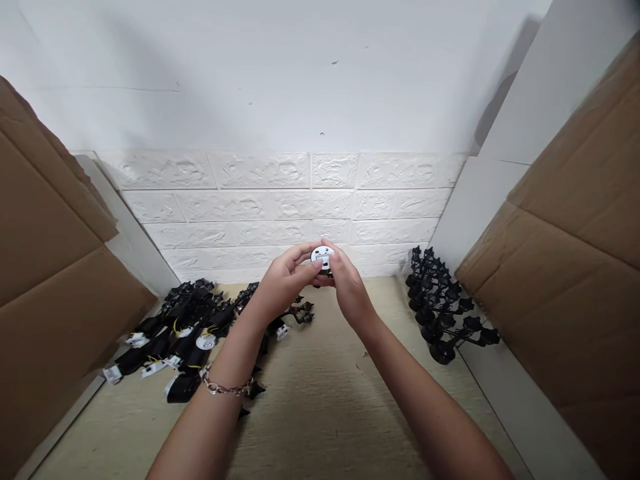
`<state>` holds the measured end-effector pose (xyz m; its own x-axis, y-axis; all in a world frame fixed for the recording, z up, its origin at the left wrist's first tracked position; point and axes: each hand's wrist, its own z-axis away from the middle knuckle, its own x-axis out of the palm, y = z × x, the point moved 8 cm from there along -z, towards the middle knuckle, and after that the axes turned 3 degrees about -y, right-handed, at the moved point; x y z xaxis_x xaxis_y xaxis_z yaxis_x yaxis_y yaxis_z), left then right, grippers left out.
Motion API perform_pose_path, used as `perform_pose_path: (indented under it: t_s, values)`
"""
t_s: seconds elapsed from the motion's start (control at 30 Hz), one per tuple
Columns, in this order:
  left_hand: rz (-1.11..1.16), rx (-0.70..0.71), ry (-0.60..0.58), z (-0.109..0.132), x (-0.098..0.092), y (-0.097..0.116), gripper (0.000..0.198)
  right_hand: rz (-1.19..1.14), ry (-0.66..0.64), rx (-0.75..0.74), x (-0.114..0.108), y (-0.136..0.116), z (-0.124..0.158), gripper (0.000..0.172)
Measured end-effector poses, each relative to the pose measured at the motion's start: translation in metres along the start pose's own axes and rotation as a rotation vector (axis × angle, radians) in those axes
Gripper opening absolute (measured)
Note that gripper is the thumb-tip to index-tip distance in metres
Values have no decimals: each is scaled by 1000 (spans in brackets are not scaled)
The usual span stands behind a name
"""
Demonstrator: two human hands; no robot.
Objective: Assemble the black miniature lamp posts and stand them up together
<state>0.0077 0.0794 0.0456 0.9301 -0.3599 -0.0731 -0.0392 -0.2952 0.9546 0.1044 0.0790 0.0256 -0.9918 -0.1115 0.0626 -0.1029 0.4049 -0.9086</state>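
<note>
Both of my hands meet above the beige table (320, 400), pinching one small round white part (322, 255) with a black piece under it. My left hand (285, 280) grips it from the left with curled fingers; a chain bracelet (226, 387) circles that wrist. My right hand (347, 283) grips it from the right, thumb and fingertips closed on the part. Most of the black piece is hidden by my fingers.
A heap of black parts with white caps and yellow wires (190, 333) lies at the left. A black plastic sprue of star-shaped pieces (443, 307) rests at the right. Cardboard panels (55, 280) (575, 267) flank both sides. A white brick-pattern wall (280, 207) closes the back.
</note>
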Motion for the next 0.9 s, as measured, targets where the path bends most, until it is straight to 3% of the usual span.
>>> perform_pose_path:
  t_s: [0.17, 0.4, 0.9]
  values:
    - [-66, 43, -7, -1, 4, -4, 43, -128, -3, -10, 5, 3, 2, 43]
    - [-74, 91, -25, 2, 11, 2, 37, 33, 58, -139, 0, -5, 5, 32]
    - [-134, 169, -13, 8, 16, 16, 37, 87, 17, -198, 1, -24, 12, 30]
